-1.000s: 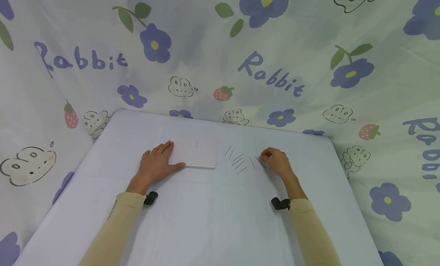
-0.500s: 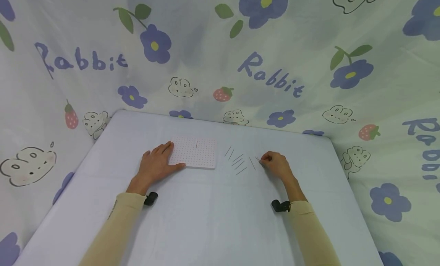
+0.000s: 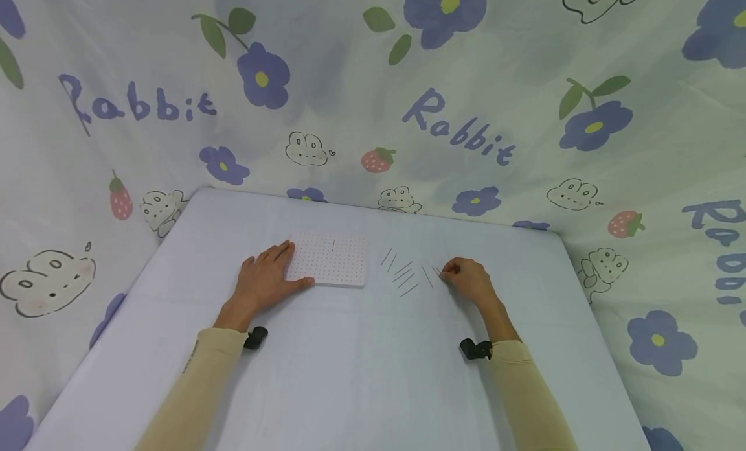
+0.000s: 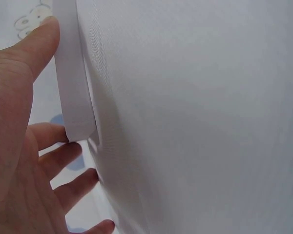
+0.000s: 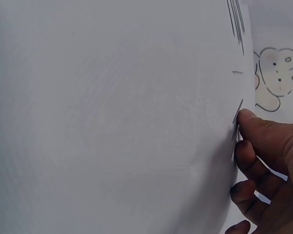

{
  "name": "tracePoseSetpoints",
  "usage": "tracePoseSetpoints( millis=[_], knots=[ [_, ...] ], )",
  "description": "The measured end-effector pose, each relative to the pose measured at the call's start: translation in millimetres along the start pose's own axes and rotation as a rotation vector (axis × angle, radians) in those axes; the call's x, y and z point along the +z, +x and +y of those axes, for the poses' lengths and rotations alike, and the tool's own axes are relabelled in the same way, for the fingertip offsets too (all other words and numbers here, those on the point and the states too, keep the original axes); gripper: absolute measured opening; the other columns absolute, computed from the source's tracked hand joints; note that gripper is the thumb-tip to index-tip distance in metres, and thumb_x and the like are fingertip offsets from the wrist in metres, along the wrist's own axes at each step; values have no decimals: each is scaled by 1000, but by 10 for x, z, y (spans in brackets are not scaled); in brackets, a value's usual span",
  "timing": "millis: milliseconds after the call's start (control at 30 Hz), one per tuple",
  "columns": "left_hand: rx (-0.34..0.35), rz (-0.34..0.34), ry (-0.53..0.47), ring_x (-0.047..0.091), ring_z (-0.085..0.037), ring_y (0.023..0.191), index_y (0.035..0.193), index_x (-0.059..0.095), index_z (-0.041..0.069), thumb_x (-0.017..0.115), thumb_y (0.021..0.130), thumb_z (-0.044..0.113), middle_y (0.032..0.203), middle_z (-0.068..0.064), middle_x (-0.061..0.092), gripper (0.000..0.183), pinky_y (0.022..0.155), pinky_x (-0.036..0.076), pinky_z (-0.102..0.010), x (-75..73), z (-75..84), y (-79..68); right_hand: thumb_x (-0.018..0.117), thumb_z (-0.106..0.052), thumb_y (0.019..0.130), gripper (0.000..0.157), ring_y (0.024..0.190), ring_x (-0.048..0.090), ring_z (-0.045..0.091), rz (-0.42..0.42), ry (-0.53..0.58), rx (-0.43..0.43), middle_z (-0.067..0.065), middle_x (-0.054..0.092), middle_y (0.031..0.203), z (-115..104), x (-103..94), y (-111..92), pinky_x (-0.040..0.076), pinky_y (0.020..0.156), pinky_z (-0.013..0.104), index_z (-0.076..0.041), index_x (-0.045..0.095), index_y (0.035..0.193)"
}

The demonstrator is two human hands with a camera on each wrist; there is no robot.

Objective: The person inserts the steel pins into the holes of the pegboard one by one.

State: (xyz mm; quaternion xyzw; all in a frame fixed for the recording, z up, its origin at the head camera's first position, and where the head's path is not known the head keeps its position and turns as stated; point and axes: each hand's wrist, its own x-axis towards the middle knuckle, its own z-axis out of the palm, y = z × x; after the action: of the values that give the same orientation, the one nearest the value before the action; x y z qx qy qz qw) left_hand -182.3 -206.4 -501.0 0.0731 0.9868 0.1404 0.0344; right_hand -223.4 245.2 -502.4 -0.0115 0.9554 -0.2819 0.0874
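My left hand [image 3: 265,276] rests at the left side of a white perforated board [image 3: 344,260], its thumb along the near edge and its fingers spread at the left. In the left wrist view, the thumb lies against the board's side [image 4: 73,73]. One thin needle [image 3: 333,245] stands up from the board near its far edge. My right hand [image 3: 469,279] is down on the table, right of the board, with curled fingers. Its thumb and index fingertips are right at several dark needles [image 5: 238,111]; I cannot tell whether one is pinched.
Several more needles [image 3: 405,273] lie scattered between the board and my right hand. A white cloth covers the table [image 3: 361,367]. Behind it hangs a curtain [image 3: 350,94] printed with flowers and rabbits. A small black camera [image 3: 476,348] is worn on each wrist.
Over the first half second, my right hand lowered slightly toward the table, its fingertips closing in over the needles. It has barely moved since. My left hand and the board stay put.
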Motion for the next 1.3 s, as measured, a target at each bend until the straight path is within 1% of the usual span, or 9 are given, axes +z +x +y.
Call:
tracePoseSetpoints(
  millis=[233,433,767,867,1100,1200,1300],
  knots=[
    [0,7,5,31,-42,146,158,30,3,61,86,72,162,-18,30,105,110,23,-73,8,-1,3,72,-27,93,18,80,60,19,4,-32,-15,2,69,89,-6,19,-3,48,70,34,-10,75,99],
    [-2,8,3,31,-43,146,158,30,3,62,85,73,162,-18,30,105,110,22,-73,13,-3,0,71,-25,94,18,78,60,18,2,-57,-13,2,71,88,-73,3,-24,47,68,35,-9,77,99],
    [0,4,3,30,-42,146,158,29,3,61,85,74,163,-18,30,106,110,23,-73,15,-8,6,69,-26,93,19,77,61,19,-7,-43,-2,2,72,88,-77,-6,-31,47,66,34,-9,78,96],
    [1,4,4,30,-42,146,158,29,3,60,85,74,163,-18,30,106,110,23,-73,19,-11,9,68,-25,92,19,77,61,19,0,-48,-3,2,72,87,-79,-6,-29,48,69,36,-10,78,94],
    [4,10,7,31,-41,146,157,31,3,61,86,72,162,-18,31,104,110,22,-73,21,-7,4,65,-21,87,16,76,62,20,17,-99,-23,0,73,83,-105,-15,-29,50,74,46,-11,78,87],
    [3,11,4,31,-41,146,157,31,3,62,86,71,162,-18,31,104,110,22,-73,15,0,0,65,-21,86,16,76,62,20,18,-110,-16,0,72,82,-115,-14,-27,50,74,47,-12,78,86],
    [2,13,4,32,-41,146,157,32,3,63,86,71,162,-18,31,103,110,22,-73,9,5,-4,65,-21,86,16,75,61,19,14,-114,-12,-1,71,80,-119,-7,-29,50,72,44,-12,78,87]
  ],
)
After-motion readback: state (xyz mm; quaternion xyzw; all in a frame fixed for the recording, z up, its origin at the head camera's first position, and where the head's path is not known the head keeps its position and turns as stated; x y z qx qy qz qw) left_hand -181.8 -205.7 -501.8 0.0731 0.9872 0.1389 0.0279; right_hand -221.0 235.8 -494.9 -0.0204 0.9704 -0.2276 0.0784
